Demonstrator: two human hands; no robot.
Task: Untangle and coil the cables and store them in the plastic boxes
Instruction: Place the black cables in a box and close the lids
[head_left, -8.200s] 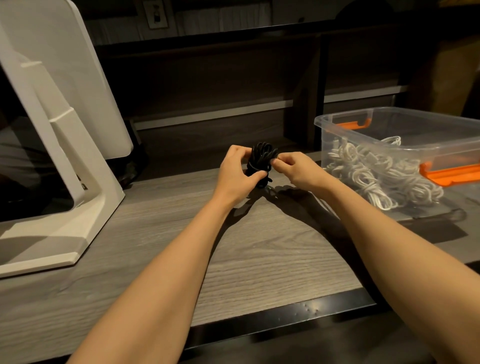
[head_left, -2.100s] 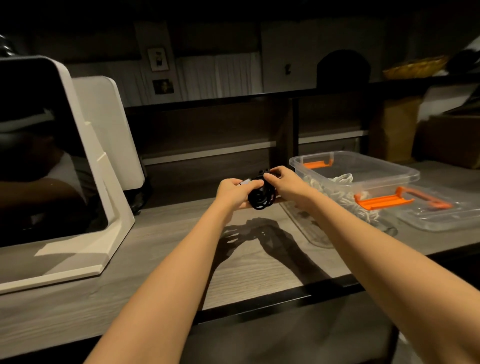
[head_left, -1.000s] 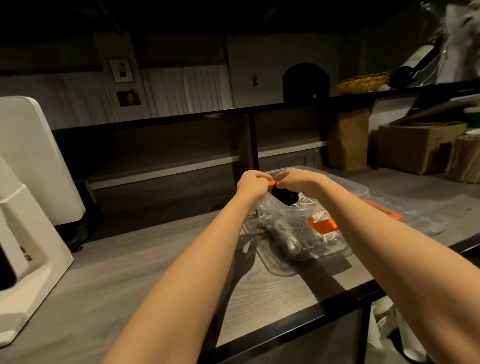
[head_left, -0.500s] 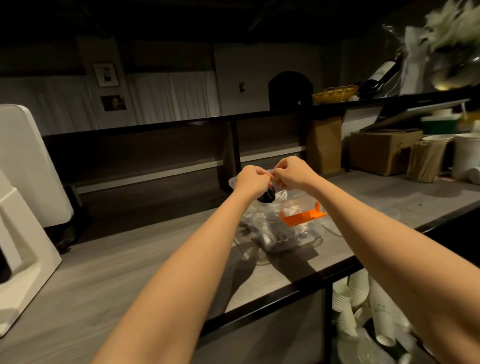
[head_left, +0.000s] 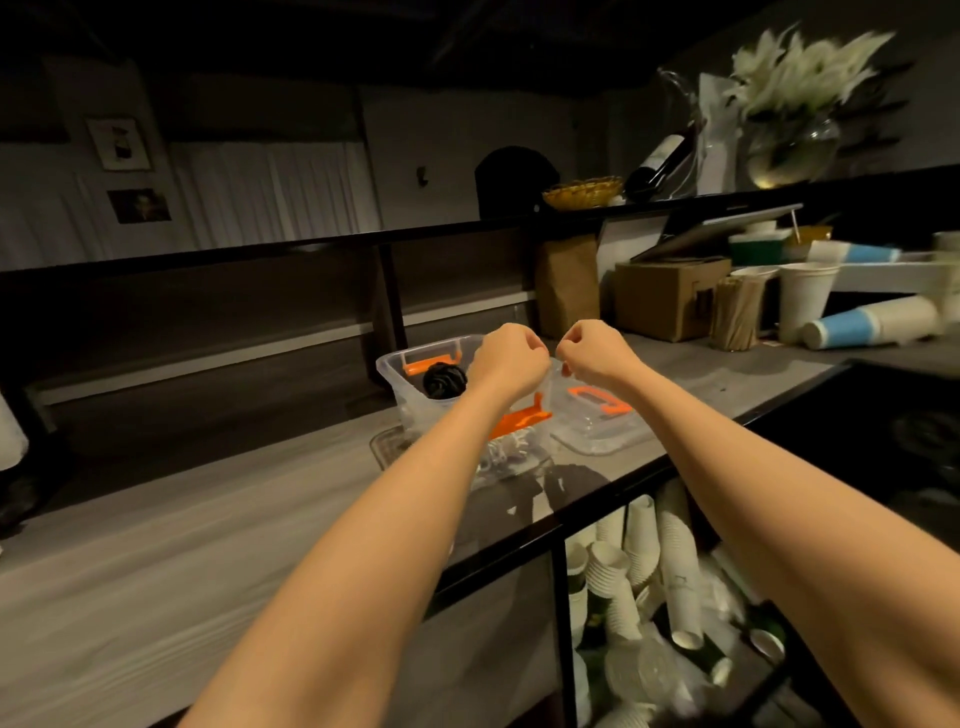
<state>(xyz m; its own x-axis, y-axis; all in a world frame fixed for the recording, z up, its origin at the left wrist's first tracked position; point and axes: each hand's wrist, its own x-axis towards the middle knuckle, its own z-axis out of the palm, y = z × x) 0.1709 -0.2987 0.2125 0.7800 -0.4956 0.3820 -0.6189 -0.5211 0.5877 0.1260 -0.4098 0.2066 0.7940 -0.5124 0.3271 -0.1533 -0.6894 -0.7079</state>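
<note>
The black cable (head_left: 444, 380) is rolled up in a tight ball and sits inside the clear plastic box (head_left: 400, 382), in the far left corner, close to one orange handle. Some white cables (head_left: 506, 451) lie lower down in the same box, seen through its near wall. The box stands on the table (head_left: 208, 519), near the front edge. Both hands hang in the air above the right half of the box. The left hand (head_left: 511, 360) has its fingers curled into a loose fist, and I see nothing in it. The right hand (head_left: 595, 351) is curled the same way, just to the right of the left hand, with a small gap between them, and it looks empty too. Neither hand touches the black cable. The cable ball lies to the left of the left hand and a little lower, so the left hand is the nearer one to it. The right hand is nearer to the clear lid (head_left: 597, 415), which lies flat on the table just to the right of the box, with its own orange clips. I think this cable is now put away. If the box is to be shut next, the lid must slide left and up over the box, and the right hand has the shorter way to it. The box also rests on what looks like another flat clear lid, so it may wobble if pushed.
</note>
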